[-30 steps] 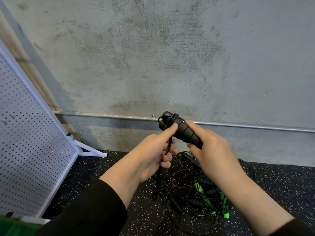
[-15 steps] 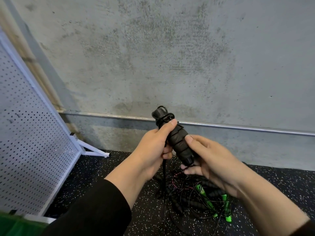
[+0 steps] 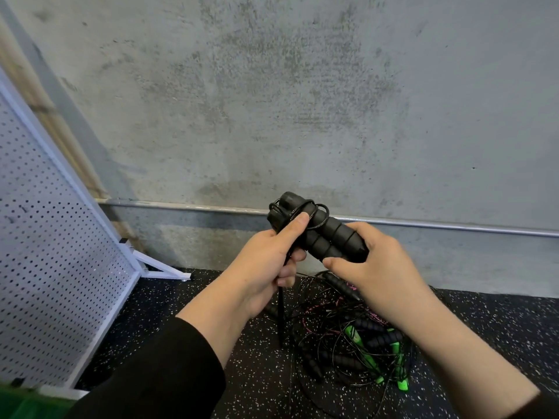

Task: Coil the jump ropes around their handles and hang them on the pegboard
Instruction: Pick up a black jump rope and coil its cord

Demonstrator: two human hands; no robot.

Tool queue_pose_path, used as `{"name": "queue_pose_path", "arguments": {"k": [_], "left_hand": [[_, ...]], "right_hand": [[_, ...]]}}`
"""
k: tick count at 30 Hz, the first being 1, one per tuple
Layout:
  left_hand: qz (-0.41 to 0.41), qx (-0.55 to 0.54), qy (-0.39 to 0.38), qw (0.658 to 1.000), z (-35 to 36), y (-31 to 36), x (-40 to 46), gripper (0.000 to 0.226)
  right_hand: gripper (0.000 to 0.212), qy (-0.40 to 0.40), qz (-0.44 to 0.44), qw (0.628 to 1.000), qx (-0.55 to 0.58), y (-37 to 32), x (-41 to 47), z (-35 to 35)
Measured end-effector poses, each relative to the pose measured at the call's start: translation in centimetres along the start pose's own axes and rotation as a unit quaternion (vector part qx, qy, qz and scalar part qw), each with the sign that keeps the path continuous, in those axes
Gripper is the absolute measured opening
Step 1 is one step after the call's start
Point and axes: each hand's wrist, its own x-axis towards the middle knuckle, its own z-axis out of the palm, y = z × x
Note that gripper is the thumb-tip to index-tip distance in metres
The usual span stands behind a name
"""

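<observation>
As cord loops their top end, 2 black foam handles sit held in the right hand's grip; the left hand pinches the cord.

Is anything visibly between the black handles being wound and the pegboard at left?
Nothing visible: both hands hold the black handles; only bare speckled floor lies toward the pegboard.

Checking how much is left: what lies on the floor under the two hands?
A tangled pile of jump ropes lies there, with black cords, a pink cord and green handles. The right hand and its forearm hide part of the pile, so no count.
</observation>
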Motion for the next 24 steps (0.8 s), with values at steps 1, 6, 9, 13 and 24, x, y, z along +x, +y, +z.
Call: {"name": "queue_pose_path", "arguments": {"k": [1, 6, 9, 13, 24], "left_hand": [[0.004, -0.005, -0.005, 1.000, -0.1, 0.0, 0.1, 0.036], [0.017, -0.020, -0.036, 0.999, -0.5, 0.1, -0.1, 0.033], [0.015, -0.013, -0.051, 0.999, -0.4, 0.1, -0.3, 0.033], [0.008, 0.005, -0.044, 0.999, -0.4, 0.3, -0.4, 0.038], [-0.031, 0.122, -0.014, 0.992, -0.4, 0.2, -0.4, 0.072]], "right_hand": [[0.030, -0.010, -0.002, 1.000, 0.009, 0.2, 0.0, -0.1], [0.055, -0.178, 0.153, 0.877, 0.419, -0.6, 0.0, -1.2], [0.058, -0.258, 0.211, 0.811, 0.480, -0.5, 0.0, -1.3], [0.054, -0.238, 0.204, 0.811, 0.493, 0.1, 0.5, -0.7], [0.026, -0.052, 0.104, 0.928, 0.354, 0.3, 1.1, -1.1]]}}
